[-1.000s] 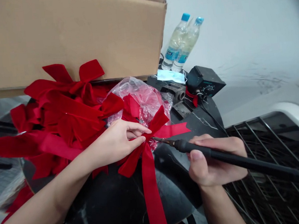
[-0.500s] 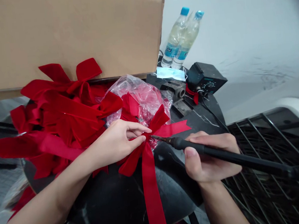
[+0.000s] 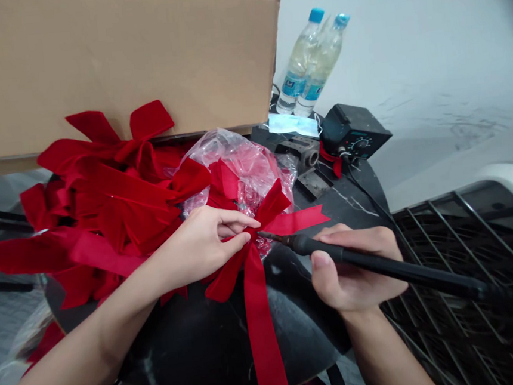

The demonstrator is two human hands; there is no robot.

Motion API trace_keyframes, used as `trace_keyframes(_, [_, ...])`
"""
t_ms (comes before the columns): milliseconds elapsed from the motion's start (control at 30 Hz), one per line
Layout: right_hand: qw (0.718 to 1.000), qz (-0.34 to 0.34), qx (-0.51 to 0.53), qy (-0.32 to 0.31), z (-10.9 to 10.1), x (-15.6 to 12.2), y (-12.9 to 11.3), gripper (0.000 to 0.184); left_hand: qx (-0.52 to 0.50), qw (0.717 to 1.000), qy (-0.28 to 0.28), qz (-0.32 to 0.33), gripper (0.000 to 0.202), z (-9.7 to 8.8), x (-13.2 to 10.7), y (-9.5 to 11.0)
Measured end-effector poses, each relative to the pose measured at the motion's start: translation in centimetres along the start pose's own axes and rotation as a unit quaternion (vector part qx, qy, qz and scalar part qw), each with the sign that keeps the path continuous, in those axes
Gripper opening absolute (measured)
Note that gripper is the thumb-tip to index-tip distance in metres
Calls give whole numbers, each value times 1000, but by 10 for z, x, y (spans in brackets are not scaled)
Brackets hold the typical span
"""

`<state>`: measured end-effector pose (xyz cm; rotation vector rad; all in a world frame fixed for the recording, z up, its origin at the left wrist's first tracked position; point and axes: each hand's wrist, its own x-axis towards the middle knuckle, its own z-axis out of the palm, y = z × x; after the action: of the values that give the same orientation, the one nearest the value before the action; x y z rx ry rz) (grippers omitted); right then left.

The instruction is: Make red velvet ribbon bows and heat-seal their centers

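On the black counter (image 3: 199, 353), left hand (image 3: 198, 245) has a narrow grip, pinching the knot of a red ribbon bow (image 3: 260, 330); right hand (image 3: 353, 268) wraps a soldering iron (image 3: 380, 267), tip at that knot. Finished-looking bows (image 3: 104, 194) heaped left, more in a plastic bag (image 3: 240, 164).

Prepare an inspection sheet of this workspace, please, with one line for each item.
Surface: round dark marble-like tabletop with pale veins.
Job's things: red ribbon bow, with the soldering iron tip at its knot; more red bows piled beside a clear plastic bag.
Clutter: cardboard box, two water bottles, face mask, metal block.
Hands: left hand pinches the bow's knot; right hand grips the iron.
Cables: black cord runs from the soldering station along the tabletop.
Surroundings: black wire grille, white wall.
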<state>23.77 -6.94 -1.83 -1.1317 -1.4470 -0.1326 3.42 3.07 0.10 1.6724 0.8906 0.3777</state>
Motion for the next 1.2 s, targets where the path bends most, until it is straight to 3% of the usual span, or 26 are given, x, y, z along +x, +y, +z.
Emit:
trace_keyframes(767, [1000,-2,9,-9,0,-5,9,25,5,1000,5,3,30,4,-1,2])
trace_keyframes(1067, [998,0,37,43,-5,-3,-3,25,-10,1000,-15,-18,29,5,-2,7])
trace_keyframes(1200, [999,-6,32,29,-8,-5,-4,28,-3,1000,-15,-17,29,5,-2,7])
